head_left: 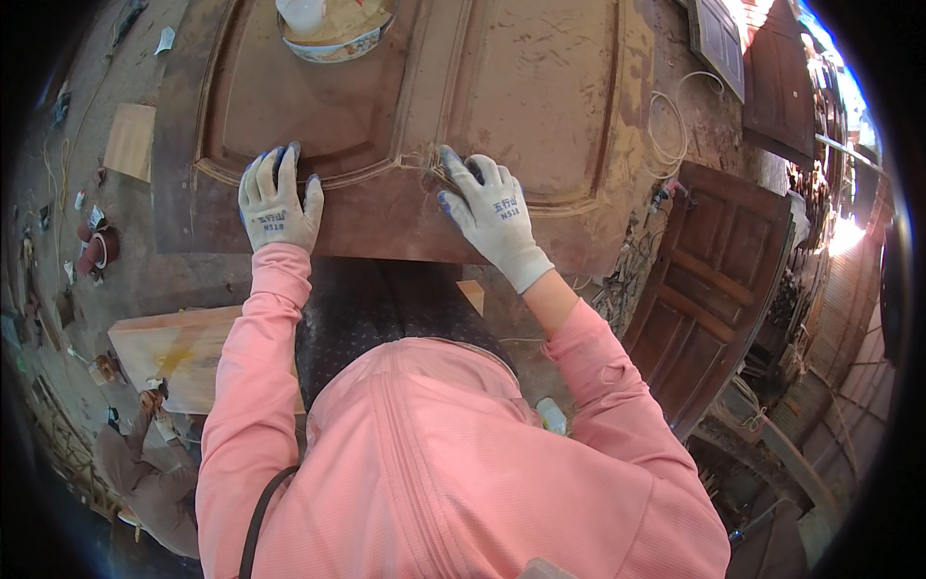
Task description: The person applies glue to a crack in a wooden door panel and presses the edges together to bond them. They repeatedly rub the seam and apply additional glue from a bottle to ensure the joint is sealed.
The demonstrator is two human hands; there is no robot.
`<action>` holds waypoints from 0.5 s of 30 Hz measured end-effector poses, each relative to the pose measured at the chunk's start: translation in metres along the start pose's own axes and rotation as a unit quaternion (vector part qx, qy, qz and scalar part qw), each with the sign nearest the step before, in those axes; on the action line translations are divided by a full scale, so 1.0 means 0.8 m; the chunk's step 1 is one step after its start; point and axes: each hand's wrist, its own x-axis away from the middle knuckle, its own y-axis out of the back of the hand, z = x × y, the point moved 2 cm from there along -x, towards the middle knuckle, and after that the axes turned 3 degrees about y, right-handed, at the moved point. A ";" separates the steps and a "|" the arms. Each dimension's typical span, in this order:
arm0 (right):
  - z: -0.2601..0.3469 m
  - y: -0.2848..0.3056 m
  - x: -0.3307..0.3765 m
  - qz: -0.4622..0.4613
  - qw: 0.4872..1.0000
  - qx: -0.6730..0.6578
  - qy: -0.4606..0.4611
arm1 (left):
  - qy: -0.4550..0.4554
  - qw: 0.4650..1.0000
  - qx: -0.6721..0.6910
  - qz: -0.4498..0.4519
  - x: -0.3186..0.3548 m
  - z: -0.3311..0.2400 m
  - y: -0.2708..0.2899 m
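Note:
A brown panelled wooden door (526,87) lies flat before me, with curved moulding round its raised panels. My left hand (278,203), in a whitish glove with blue fingertips, rests open on the door's near edge below the left panel, thumb apart from the fingers. My right hand (490,201), gloved the same way, touches the door beside the moulding between the two panels. Its fingers are spread and slightly bent. At its fingertips the moulding looks rough, with pale debris. A round basin (347,46) holding tan powder and a white container (302,13) stands on the left panel.
A dark panelled door (709,289) leans at the right, and other doors (776,72) stand at the far right. A coiled pale hose (680,135) lies beside the work. Light boards (183,352) are at the left, near another person (145,463) working low down.

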 end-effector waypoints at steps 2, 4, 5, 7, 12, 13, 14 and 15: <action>0.002 0.001 0.000 0.020 1.000 0.015 -0.001 | 0.004 1.000 0.001 0.002 0.001 -0.003 0.000; 0.000 0.000 0.007 0.041 0.998 0.036 0.019 | 0.005 1.000 0.001 0.002 0.001 -0.002 0.000; -0.002 0.001 0.010 0.012 1.000 0.002 0.004 | 0.003 1.000 0.002 0.002 0.000 -0.001 0.001; -0.008 0.004 0.016 -0.045 0.997 -0.065 -0.025 | 0.003 1.000 0.005 0.002 0.000 -0.002 0.001; -0.004 -0.022 0.043 -0.065 0.997 0.032 0.009 | 0.003 1.000 0.004 0.004 0.000 -0.003 0.003; 0.000 -0.021 0.036 -0.063 0.997 0.038 0.007 | 0.004 1.000 0.006 0.004 0.000 -0.003 0.002; 0.003 -0.020 0.027 -0.062 0.997 0.045 0.005 | 0.004 1.000 0.009 0.004 0.000 -0.003 0.002; 0.003 -0.021 0.018 -0.055 0.997 0.045 0.010 | 0.003 1.000 0.010 0.003 -0.002 -0.002 0.003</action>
